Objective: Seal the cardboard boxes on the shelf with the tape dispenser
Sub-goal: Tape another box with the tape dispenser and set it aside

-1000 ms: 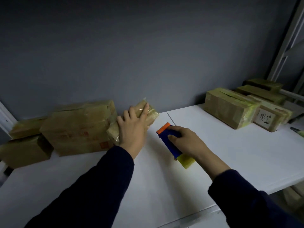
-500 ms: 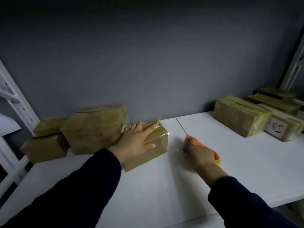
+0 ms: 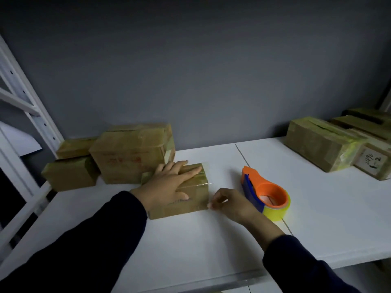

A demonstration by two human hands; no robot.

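The small box (image 3: 191,205) sits left of the middle of the shelf (image 3: 211,250), just in front of a bigger box (image 3: 131,153). My left hand (image 3: 169,186) presses flat on its top, fingers straight. My right hand (image 3: 231,205) has curled fingertips at the box's right end; I cannot tell whether they pinch the tape (image 3: 203,183). The tape dispenser (image 3: 265,194) lies just right of that hand.

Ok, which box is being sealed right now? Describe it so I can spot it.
On the white shelf, find the pile of boxes at the left end. A small box lies just in front of it, with the tape dispenser to its right. It alone has the left hand flat on top.
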